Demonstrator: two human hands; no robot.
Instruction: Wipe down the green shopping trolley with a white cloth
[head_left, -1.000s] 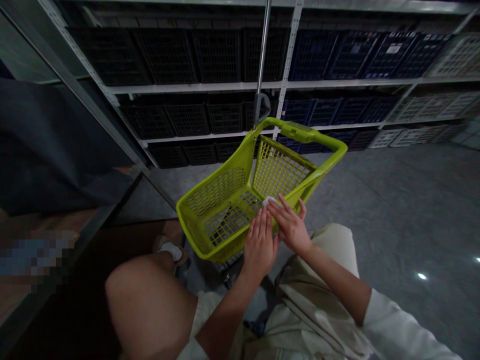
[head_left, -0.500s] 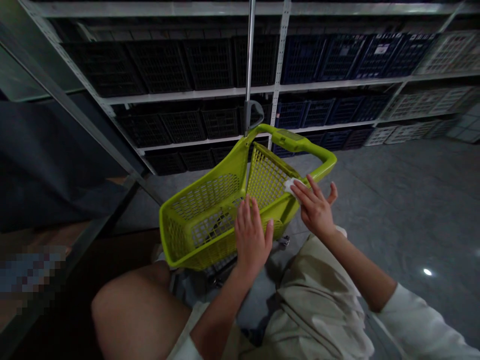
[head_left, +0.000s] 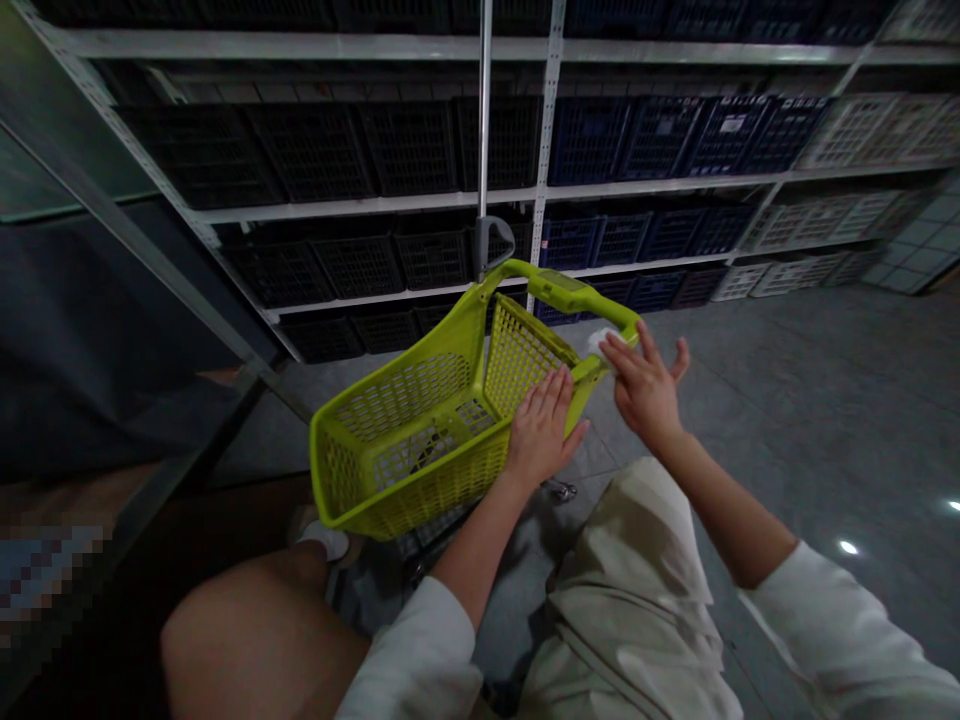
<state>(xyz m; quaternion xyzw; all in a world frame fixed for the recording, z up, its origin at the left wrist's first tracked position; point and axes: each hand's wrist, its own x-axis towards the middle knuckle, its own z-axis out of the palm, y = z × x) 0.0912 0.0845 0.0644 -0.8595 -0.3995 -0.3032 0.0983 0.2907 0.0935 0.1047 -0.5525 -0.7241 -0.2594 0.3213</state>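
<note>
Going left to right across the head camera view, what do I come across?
dark fabric drape → lime-green plastic basket → left hand → right hand → white right sleeve

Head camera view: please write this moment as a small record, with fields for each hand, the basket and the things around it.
Left hand: open, resting flat on the rim of a lime-green plastic basket
Right hand: pinches a white cloth or tissue at the basket's rim
Basket: tilted, its handle joined to a metal pole
Around: metal shelving with black, blue and white plastic crates, above a grey tiled floor
</note>
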